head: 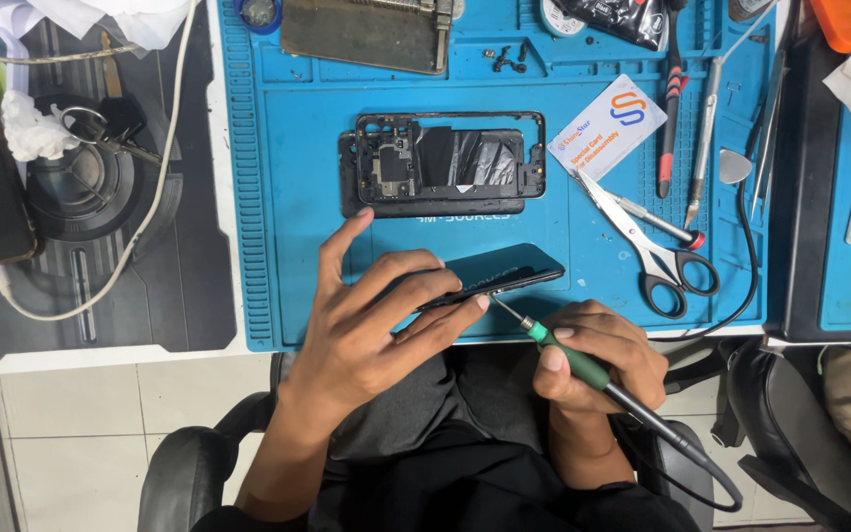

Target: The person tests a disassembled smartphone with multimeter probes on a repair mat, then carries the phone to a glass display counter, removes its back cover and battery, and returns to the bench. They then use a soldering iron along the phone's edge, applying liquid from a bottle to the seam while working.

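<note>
We see our left hand [371, 315] holding a dark phone panel [494, 273] by its edge, with the fingers closed around it and the thumb stretched up toward the opened phone. The panel is tilted, lifted a little above the blue work mat [307, 138], near its front edge. Our right hand [598, 360] is closed firmly around a green-handled soldering iron [568, 355], and the thin metal tip touches, or almost touches, the lower edge of the panel; we cannot tell which. A black cable goes from the handle down to the right. Behind the panel, in the middle of the mat, lies the opened phone body [445, 163] with its inside parts showing. To the right are scissors [652, 241], a white card [608, 126] and some thin hand tools [706, 128].
</note>
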